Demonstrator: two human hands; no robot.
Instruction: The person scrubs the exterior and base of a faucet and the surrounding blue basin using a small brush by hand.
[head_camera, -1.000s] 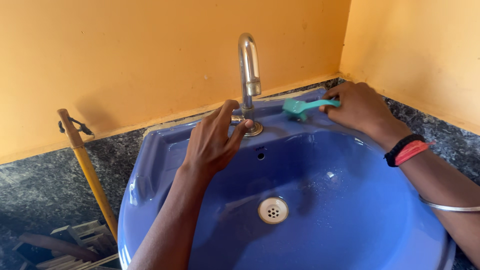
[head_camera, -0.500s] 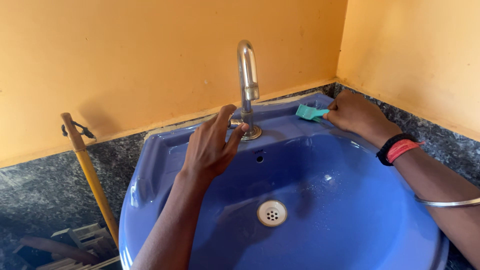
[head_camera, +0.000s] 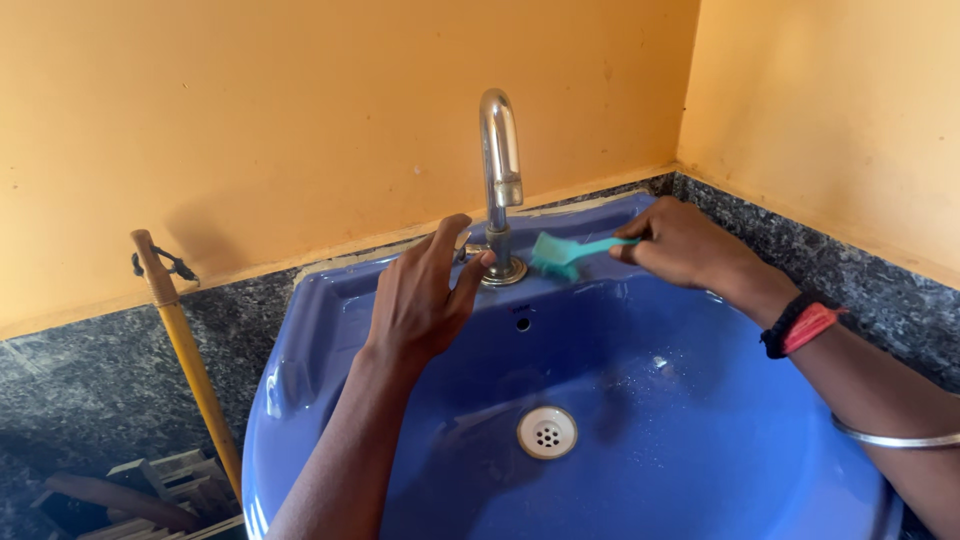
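A blue ceramic sink (head_camera: 300, 350) fills the lower view, with a white drain (head_camera: 547, 432) at its bottom. A chrome tap (head_camera: 500, 180) rises from the back ledge. My left hand (head_camera: 420, 300) rests against the tap's base, fingers spread, holding nothing. My right hand (head_camera: 680, 245) grips the handle of a small teal brush (head_camera: 560, 253). The brush head lies on the sink's back ledge just right of the tap base.
An orange wall runs behind and to the right. A dark speckled stone counter (head_camera: 90, 370) surrounds the sink. A yellow wooden stick (head_camera: 185, 350) leans at the left, above some wooden pieces (head_camera: 150, 490) lower down.
My right hand has slid the teal brush leftward along the back ledge, from near the corner to beside the tap base. The left hand has stayed at the tap.
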